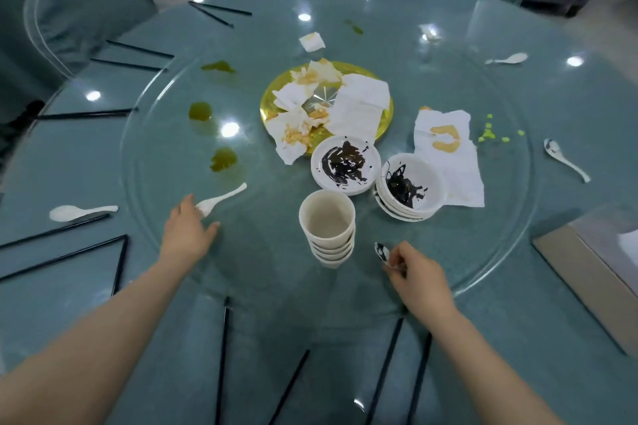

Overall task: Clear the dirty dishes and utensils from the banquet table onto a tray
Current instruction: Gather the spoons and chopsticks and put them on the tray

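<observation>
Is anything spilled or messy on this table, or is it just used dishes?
Yes. Green puddles sit straight on the glass turntable, left of the gold plate. Stained napkins are heaped on that plate, and small bright green crumbs lie scattered to the right. Chopsticks lie loose at odd angles around the rim.

The single head-worn camera is looking forward and steeply down from the counter's (518, 338) near edge, sitting close above it, taking in its far edge.

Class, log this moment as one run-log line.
left hand: touching white spoon | right hand: pinching stained spoon | stacked cups: on turntable
</observation>
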Motion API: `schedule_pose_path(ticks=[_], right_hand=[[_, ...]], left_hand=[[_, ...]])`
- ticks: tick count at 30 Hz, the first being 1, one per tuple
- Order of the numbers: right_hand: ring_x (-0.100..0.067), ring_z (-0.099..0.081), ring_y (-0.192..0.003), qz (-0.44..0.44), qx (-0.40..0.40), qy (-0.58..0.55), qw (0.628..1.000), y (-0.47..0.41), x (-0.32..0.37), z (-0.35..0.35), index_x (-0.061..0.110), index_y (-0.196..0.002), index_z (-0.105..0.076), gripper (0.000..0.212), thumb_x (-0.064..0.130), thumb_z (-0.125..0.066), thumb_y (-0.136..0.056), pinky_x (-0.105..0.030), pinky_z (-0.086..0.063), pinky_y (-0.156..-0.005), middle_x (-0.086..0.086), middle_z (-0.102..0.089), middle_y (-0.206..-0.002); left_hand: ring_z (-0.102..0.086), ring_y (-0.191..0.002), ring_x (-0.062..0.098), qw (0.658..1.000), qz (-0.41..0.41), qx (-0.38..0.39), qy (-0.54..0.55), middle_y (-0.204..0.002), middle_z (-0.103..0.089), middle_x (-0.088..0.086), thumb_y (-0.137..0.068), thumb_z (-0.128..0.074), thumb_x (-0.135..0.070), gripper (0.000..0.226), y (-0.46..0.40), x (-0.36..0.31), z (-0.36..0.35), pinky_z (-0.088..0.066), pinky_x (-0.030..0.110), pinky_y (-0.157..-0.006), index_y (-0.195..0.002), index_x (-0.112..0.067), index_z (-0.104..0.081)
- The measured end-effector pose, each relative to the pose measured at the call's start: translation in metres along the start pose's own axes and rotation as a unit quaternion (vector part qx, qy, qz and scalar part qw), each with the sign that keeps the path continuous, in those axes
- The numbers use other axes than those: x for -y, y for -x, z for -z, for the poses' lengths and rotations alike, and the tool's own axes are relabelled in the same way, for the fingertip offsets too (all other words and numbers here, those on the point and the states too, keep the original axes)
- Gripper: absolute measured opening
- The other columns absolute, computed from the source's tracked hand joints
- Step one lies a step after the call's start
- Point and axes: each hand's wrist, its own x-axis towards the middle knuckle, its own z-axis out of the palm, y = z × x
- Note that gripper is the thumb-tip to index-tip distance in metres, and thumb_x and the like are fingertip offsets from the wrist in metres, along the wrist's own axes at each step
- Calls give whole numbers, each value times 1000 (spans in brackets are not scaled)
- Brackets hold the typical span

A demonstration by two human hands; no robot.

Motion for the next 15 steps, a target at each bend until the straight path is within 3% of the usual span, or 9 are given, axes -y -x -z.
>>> schedule_pose_path(ticks=[4,8,10,13,15], right_hand=[[-12,-48,-63,0,13,-2,1000,10,-6,4,26,-73,-44,27,15,-68,-80,-23,-30,-57,10,-51,-67],[-8,-47,-65,8,37,10,999,18,-5,8,32,-70,-40,34,22,-72,-77,-20,-31,-58,13,-50,-67],[-7,-47,-66,12,52,14,998,23,-3,11,29,-73,-44,30,27,-74,-75,-22,-34,-61,14,-52,-69],[-8,-50,-69,27,74,11,997,34,3,12,28,-76,-48,25,24,-72,-75,-22,-37,-64,10,-58,-75],[-8,-49,-69,50,95,7,994,42,11,10,28,-78,-51,22,14,-67,-74,-15,-35,-63,11,-57,-76]], left_hand=[[-51,-108,41,998,-17,4,-53,-119,-52,21,-83,-71,-28,47,3,-7,-6,-39,42,-95,-123,-9,-57],[-56,-97,38,999,-17,5,-32,-109,-56,17,-86,-66,-24,28,11,-15,-8,-42,37,-80,-110,-10,-64],[-57,-87,37,1000,-14,7,-11,-92,-60,16,-90,-59,-22,17,15,-19,-7,-39,34,-68,-97,-9,-66],[-49,-66,33,1000,0,24,11,-63,-51,12,-94,-45,-13,27,24,-17,-5,-29,33,-51,-73,-3,-59],[-46,-64,30,999,8,31,34,-63,-55,17,-94,-44,-10,29,34,-12,-2,-29,32,-51,-70,0,-59]])
